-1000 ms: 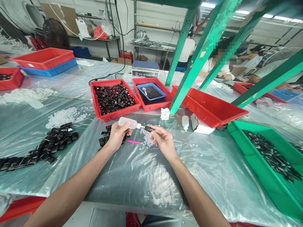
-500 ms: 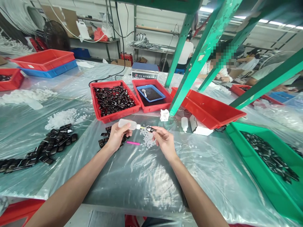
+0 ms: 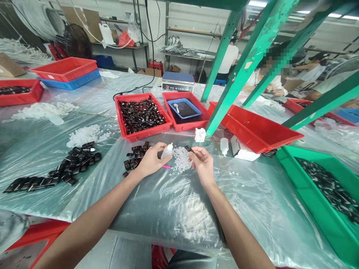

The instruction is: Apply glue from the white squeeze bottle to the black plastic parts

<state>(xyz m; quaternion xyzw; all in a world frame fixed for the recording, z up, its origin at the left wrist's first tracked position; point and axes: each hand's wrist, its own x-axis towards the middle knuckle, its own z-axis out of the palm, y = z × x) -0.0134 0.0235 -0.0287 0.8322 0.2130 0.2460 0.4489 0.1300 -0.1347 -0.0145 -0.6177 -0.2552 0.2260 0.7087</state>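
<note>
My left hand point(image 3: 153, 160) is wrapped round a small white bottle point(image 3: 167, 151) whose yellowish tip points up. Between the fingertips of my right hand point(image 3: 202, 162) is a small black part point(image 3: 188, 148), apart from the bottle. Small white pieces point(image 3: 181, 160) lie in a heap on the plastic-covered table between my hands. A pink stick point(image 3: 166, 166) lies beside that heap, near my left hand. Several black parts point(image 3: 134, 154) lie to the left of my left hand, which partly hides them.
Behind my hands stand a red tray point(image 3: 146, 132) of black parts and another red tray point(image 3: 186, 126) holding a blue tray. A second bottle point(image 3: 224, 145), a tilted red tray point(image 3: 258, 132), green posts point(image 3: 224, 87) and a green bin point(image 3: 311, 209) are on the right.
The bottle has turned from lying level, tip at the black part, to tip up and has drawn away from it. The camera view has shifted slightly left.
</note>
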